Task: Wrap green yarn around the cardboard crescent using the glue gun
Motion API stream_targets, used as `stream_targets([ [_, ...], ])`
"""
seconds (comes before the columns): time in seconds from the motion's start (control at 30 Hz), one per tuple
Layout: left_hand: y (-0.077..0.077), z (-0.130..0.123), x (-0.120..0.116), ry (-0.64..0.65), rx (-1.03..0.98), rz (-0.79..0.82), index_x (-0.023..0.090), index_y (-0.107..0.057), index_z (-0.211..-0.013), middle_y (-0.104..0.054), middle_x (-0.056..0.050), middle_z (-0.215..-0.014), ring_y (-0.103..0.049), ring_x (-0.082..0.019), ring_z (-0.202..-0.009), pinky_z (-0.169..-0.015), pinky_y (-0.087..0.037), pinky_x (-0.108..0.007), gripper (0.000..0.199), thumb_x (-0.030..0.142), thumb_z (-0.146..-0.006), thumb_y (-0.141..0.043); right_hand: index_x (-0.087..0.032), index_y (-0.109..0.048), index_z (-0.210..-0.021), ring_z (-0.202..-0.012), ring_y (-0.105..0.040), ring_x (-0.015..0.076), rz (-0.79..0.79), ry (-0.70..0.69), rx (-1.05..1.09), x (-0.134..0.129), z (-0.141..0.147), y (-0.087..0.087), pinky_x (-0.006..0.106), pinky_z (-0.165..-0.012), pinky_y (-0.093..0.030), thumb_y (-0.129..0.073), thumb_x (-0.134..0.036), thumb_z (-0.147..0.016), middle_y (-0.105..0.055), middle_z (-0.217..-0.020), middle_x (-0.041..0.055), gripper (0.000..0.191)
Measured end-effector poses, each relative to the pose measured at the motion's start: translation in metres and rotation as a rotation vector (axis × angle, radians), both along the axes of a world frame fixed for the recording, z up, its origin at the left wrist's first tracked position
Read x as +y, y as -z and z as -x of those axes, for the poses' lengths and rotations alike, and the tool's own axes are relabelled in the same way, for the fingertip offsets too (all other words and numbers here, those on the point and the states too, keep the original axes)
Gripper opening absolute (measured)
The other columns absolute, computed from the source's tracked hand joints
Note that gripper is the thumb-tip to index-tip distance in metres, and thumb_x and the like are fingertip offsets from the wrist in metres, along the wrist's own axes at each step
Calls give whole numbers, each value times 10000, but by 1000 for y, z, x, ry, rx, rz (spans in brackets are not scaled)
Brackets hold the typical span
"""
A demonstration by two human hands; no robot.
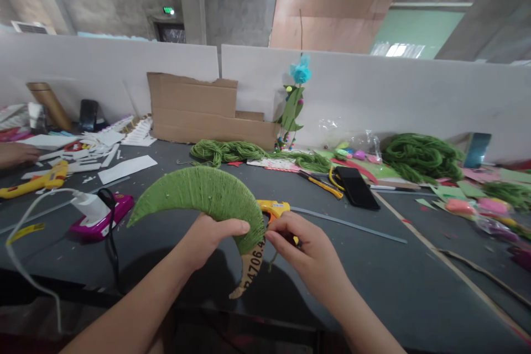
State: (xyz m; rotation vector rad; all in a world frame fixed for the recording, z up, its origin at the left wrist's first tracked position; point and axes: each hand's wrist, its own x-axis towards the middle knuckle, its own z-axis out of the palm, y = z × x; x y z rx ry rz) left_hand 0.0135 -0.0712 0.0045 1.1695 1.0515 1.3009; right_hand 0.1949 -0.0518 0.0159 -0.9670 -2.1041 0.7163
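In the head view, both forearms reach in over the near edge of the dark, smooth worktop [415, 271]. The left hand [211, 235] grips a crescent [207, 191] above that edge, thumb flat on its face. The right hand [305, 238] bends inward, thumb and forefinger drawn together at the crescent's outer rim; whether they pinch a strand cannot be told. Tight green yarn ribs the curved cardboard, its lower tip bare and printed. A loose, stringy skein [228, 150] lies toward the back edge.
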Motion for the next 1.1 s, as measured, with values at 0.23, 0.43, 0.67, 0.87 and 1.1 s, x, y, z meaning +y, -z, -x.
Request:
stream_targets([
  [0.23, -2, 2, -3, 113, -131, 44, 157, -662, -839, -689, -36, -911, -601, -206, -875, -820, -438, -332, 211, 170, -629, -646, -164, -579, -652, -528, -359, 85, 541, -145, 362, 2, 2, 4, 216, -506, -294, -605, -313, -727, -456, -583, -38, 170],
  [0.43, -5, 1, -5, 158, -222, 72, 174, -670, -834, -701, -10, -874, -617, -178, -849, -781, -445, -291, 194, 147, -643, -658, -161, -579, -633, -469, -277, 62, 772, -202, 566, 0, 7, 12, 204, -457, -219, -666, -348, -687, -379, -514, -65, 213],
  [0.67, -4, 1, -4, 186, -292, 200, 177, -682, -908, -714, -30, -848, -639, -174, -799, -797, -450, -307, 257, 162, -651, -684, -149, -638, -671, -512, -298, 70, 590, -127, 412, 6, 2, 8, 217, -482, -222, -641, -312, -714, -467, -580, -35, 169],
  [0.87, -6, -1, -4, 204, -308, 219, 173, -695, -881, -707, -29, -820, -625, -168, -781, -792, -440, -306, 250, 177, -631, -709, -152, -596, -647, -506, -265, 73, 666, -124, 479, 7, 2, 13, 220, -472, -189, -643, -318, -712, -390, -540, -50, 185],
  [1.1, -3, -3, -1, 69, -339, 395, 108, -573, -474, -406, 80, -403, -310, -19, -391, -397, -258, -156, 232, 201, -523, -779, -157, -595, -649, -514, -306, 77, 551, -48, 427, 9, 1, 12, 218, -489, -236, -617, -329, -721, -421, -555, -45, 187],
])
